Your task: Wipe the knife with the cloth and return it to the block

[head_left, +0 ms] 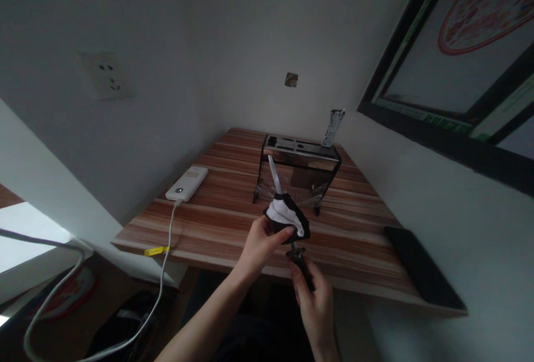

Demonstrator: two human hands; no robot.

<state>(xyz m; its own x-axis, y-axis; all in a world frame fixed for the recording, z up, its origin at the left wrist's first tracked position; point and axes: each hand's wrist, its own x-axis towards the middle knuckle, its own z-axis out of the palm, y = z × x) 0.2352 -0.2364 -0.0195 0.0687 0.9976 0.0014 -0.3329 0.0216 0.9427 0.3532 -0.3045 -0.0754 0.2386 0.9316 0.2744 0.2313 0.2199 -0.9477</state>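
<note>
My left hand [263, 241] is closed on a black and white cloth [285, 213], folded around the middle of a narrow metal tool. The tool's silver shaft [275, 175] sticks out beyond the cloth, pointing away from me, slightly left. My right hand [314, 295] grips its dark handle [301, 264] below the cloth. Whether the tool is a slim knife or a sharpening rod I cannot tell. Just behind the shaft's tip stands a knife rack [300, 148] with a slotted top and dark side frames. A silvery wrapped piece [334, 127] rises from its right end.
On the wooden table [225, 223] lie a white power bank [187, 183] with a white cable [170, 228], at left, and a black phone-like slab [423, 266], at right. A yellow tag [156, 251] is at the front edge. Walls close in the back and sides.
</note>
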